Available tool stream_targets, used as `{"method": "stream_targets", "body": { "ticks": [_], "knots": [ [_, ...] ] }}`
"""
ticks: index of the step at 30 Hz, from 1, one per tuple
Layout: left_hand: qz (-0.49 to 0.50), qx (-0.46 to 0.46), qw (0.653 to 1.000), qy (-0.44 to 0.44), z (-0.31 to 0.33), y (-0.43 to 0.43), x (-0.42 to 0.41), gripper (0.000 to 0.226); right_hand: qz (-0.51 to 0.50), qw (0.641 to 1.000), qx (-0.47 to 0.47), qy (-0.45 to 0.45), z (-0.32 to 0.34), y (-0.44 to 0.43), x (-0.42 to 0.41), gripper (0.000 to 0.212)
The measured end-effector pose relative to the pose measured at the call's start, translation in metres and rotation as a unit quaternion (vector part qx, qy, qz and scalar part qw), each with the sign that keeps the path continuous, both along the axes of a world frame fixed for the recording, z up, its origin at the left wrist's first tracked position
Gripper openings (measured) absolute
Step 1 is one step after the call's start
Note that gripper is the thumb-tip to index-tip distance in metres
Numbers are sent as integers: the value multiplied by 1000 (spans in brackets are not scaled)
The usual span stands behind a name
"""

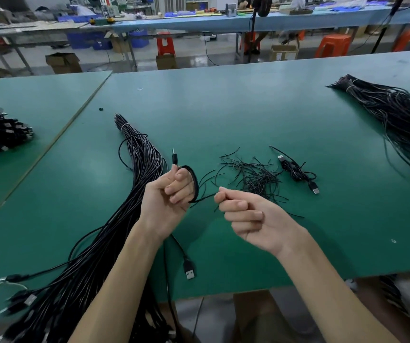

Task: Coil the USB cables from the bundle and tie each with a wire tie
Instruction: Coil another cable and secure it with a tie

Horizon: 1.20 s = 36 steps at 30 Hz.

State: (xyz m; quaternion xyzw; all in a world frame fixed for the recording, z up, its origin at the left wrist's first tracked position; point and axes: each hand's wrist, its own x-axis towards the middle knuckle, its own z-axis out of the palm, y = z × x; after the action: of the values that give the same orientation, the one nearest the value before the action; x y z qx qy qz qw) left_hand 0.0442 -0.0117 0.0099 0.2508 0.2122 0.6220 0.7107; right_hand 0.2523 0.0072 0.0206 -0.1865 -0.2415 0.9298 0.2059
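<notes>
USB cables tied into a long black bundle (139, 169) are laid on the green table (223, 107), left of centre, and a pile of coiled cables (1, 134) is seen further left on the adjoining surface. One cable (195, 179) is held above the table in the left hand (166, 201), whose fingers are curled round its loop. A small round plug (173, 157) is raised above the thumb, and a USB plug (189, 269) is seen below the wrist. A black strand leading from the loop is pinched between the thumb and curled fingers of the right hand (248, 219). Just beyond that hand, loose wire ties (256, 177) are scattered on the table, and one coiled cable (298, 173) is laid just beside them. A second bundle (397, 120) is spread out at the far right.
</notes>
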Motion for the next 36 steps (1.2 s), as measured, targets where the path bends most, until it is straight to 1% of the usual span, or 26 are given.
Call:
{"method": "stream_targets", "body": {
  "ticks": [1,2,5,8,10,13,16,19,22,23,24,25,27,30,32,34,36],
  "knots": [
    [0,6,1000,27,0,0,2,38,-2,999,-34,36,1,0,1,14],
    [0,16,998,56,-1,0,3,36,-10,997,-50,51,2,-1,1,14],
    [10,55,986,158,-2,1,8,34,-42,997,-52,41,3,0,1,20],
    [17,72,963,259,-4,0,13,39,-68,997,-22,-10,6,0,1,18],
    [8,94,938,333,-6,-1,19,39,-100,990,42,-90,7,-1,1,18],
    [13,138,893,428,-11,-1,27,36,-152,951,159,-219,8,-5,-3,26],
    [54,165,848,500,-15,0,30,34,-190,893,251,-320,10,-11,-9,30],
    [114,175,809,550,-17,0,31,37,-220,851,301,-370,11,-15,-15,28],
    [162,184,769,590,-19,0,30,35,-238,819,340,-395,11,-18,-22,28],
    [172,177,763,597,-19,0,29,36,-239,812,353,-399,10,-19,-25,29],
    [181,167,766,593,-19,0,29,35,-241,806,365,-399,8,-21,-28,30],
    [189,159,778,578,-18,0,29,33,-246,801,374,-398,7,-24,-31,31],
    [193,142,814,530,-15,-1,31,31,-264,801,377,-383,5,-28,-36,31],
    [176,103,873,443,-13,-2,31,26,-290,835,334,-326,2,-36,-44,29],
    [146,74,908,386,-13,-2,28,36,-310,863,283,-281,1,-41,-50,27],
    [108,61,928,352,-13,-3,27,43,-328,877,244,-253,0,-43,-54,27],
    [81,66,938,331,-12,-3,25,42,-339,882,228,-234,0,-42,-55,26]
  ]
}}
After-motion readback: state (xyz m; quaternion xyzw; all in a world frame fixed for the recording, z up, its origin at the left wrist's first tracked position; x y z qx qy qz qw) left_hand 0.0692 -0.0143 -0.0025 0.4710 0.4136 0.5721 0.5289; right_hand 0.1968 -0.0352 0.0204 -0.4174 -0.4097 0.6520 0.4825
